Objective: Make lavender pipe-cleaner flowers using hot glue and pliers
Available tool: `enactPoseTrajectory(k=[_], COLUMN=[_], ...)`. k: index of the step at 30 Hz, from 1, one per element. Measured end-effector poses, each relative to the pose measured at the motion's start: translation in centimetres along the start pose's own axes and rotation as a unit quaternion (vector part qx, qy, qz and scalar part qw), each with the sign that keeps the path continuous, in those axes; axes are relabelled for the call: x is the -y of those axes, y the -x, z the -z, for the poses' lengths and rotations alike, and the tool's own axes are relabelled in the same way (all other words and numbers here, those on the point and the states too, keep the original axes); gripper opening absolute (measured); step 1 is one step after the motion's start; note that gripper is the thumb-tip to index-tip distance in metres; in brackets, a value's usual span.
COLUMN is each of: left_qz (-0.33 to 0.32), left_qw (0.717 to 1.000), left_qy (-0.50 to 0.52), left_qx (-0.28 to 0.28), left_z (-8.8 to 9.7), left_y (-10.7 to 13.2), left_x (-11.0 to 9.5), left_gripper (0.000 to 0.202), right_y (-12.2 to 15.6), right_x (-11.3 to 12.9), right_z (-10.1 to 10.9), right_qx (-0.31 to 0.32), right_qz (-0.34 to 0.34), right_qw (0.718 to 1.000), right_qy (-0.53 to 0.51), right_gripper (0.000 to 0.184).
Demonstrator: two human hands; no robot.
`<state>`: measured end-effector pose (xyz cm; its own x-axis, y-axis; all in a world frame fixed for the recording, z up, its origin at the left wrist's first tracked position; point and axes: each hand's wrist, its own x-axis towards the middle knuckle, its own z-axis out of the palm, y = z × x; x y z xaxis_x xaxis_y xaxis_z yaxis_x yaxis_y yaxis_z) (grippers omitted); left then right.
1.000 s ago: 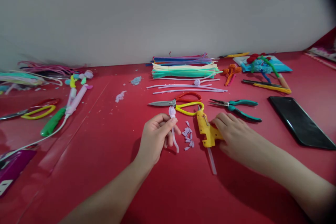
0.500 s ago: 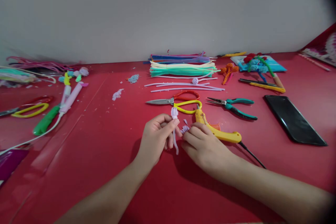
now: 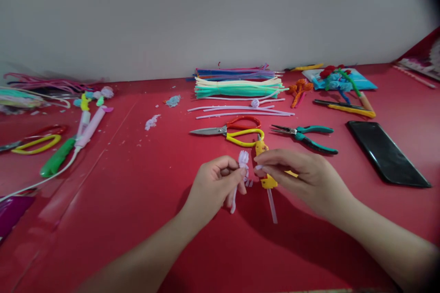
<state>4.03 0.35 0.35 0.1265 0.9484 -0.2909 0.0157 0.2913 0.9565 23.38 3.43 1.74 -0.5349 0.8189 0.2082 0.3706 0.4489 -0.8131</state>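
Observation:
My left hand [image 3: 218,181] pinches a lilac pipe-cleaner piece [image 3: 244,158], with a coiled, bud-like top and a stem end hanging below the fingers. My right hand [image 3: 299,176] is closed just to its right, thumb and fingertips together on a small lilac pipe-cleaner snippet [image 3: 259,167]. The two pieces are apart. More short lilac bits lie on the table between the hands. Under my right hand lies a yellow glue gun [image 3: 269,181], its clear glue stick [image 3: 272,208] pointing toward me. My right hand hides much of the gun.
Scissors [image 3: 227,132] and teal-handled pliers [image 3: 302,136] lie beyond my hands. Behind them are loose lilac stems [image 3: 240,113] and a green pipe-cleaner bundle [image 3: 237,89]. A black phone [image 3: 387,153] is at the right; another glue gun [image 3: 60,158] and scissors [image 3: 37,143] are at the left.
My right hand has lifted from the lilac bits and moved right, now with a snippet in its fingertips. My left hand has shifted slightly right with its piece. The glue stick has come into sight.

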Motion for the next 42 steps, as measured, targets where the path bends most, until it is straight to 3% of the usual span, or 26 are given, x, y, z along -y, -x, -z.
enactPoseTrajectory(k=[6,18,32,42], left_qz=[0.029,0.049,0.055,0.051], left_qw=[0.998,0.993,0.992,0.993], left_qy=[-0.036,-0.098,-0.107,-0.1], left_qx=[0.037,0.038,0.038,0.036], left_z=[-0.35,-0.7,-0.86,-0.84], left_y=[0.07,0.3,0.44,0.41], left_x=[-0.2,-0.08,-0.25,-0.23], left_gripper=[0.02,0.018,0.017,0.017], right_y=[0.01,-0.05,0.0,0.37], right_x=[0.62,0.53,0.34,-0.26], right_z=[-0.11,-0.12,-0.12,-0.69], right_qx=[0.002,0.025,0.011,-0.032], right_qz=[-0.091,-0.105,-0.068,0.008], right_qw=[0.995,0.994,0.996,0.986], right_qy=[-0.038,0.014,0.051,0.166], right_gripper=[0.004,0.003,0.004,0.005])
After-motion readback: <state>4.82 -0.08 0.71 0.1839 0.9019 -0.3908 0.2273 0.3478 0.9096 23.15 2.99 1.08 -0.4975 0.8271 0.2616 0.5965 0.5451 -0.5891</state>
